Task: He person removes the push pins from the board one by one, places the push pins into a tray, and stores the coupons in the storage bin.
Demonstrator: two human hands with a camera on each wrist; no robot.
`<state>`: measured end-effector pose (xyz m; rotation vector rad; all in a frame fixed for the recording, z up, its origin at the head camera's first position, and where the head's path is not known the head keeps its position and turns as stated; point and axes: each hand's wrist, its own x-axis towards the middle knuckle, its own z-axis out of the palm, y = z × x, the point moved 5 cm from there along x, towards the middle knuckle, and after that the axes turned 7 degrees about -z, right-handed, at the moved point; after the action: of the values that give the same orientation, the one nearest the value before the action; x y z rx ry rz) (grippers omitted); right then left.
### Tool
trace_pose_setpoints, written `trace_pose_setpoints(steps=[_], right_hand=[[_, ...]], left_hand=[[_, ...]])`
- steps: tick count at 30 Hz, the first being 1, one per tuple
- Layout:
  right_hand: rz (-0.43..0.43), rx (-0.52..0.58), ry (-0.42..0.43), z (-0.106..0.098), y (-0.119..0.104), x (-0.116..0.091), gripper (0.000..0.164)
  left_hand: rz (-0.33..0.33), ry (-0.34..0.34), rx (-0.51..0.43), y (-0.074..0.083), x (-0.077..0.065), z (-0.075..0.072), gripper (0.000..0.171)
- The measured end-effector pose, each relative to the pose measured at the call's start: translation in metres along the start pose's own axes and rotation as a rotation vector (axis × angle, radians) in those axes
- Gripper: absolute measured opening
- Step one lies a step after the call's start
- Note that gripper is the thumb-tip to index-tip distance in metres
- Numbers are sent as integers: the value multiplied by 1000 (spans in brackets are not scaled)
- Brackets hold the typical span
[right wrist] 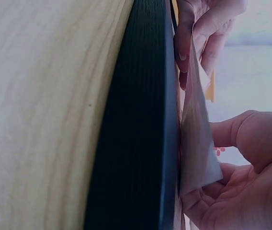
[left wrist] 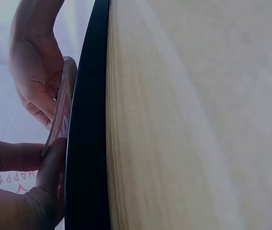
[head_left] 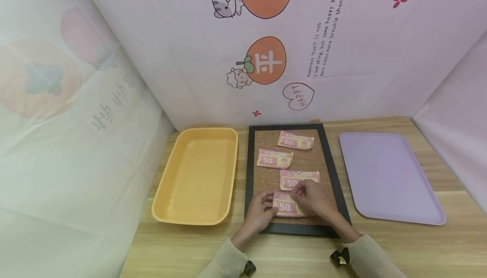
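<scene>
Yellow tray [head_left: 195, 176] sat left; mid-scene on the black-framed corkboard [head_left: 262, 181], left hand [head_left: 260, 212] pinched the near coupon [head_left: 285, 207], right hand [head_left: 312, 195] blocked its right part, grip unclear, three other coupons [head_left: 289, 143] farther; purple tray [head_left: 389, 176] right. Right wrist view showed its right end lifted, hidden from head.

Pink-and-yellow coupons [head_left: 274, 159], speckled brown cork [head_left: 264, 185], black frame [head_left: 300, 230], yellow tray [head_left: 194, 176], lilac tray [head_left: 392, 178], wood-grained tabletop [head_left: 460, 248].
</scene>
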<state>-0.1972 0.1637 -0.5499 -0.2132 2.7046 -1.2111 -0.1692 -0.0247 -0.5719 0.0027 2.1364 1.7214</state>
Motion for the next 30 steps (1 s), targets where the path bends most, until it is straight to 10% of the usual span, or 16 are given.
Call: trace_pose_setpoints(steps=[30], right_hand=[[-5, 23, 4, 0, 3, -3, 10]], left_hand=[[52, 9, 18, -1, -4, -1, 50]])
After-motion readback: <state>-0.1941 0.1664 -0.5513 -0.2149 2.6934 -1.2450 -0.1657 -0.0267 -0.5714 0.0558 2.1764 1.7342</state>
